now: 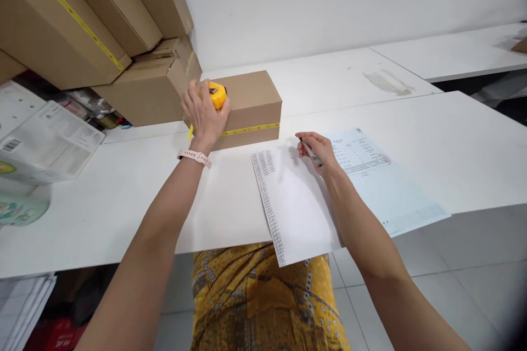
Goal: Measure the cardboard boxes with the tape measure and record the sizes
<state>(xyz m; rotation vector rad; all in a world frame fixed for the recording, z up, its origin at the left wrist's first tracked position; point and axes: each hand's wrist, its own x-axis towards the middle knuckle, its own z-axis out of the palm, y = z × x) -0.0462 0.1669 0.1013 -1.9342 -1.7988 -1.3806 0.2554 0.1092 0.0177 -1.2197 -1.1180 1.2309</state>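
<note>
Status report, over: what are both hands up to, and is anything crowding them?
Left hand: gripping yellow tape measure at cardboard box. Right hand: pen, over white paper. Stacked cartons close by left hand.

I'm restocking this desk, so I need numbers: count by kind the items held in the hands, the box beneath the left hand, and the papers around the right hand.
Tape measure, in left hand: 1
Pen, in right hand: 1
Cardboard box: 1
Papers, white and bluish: 2
Total: 5
</note>
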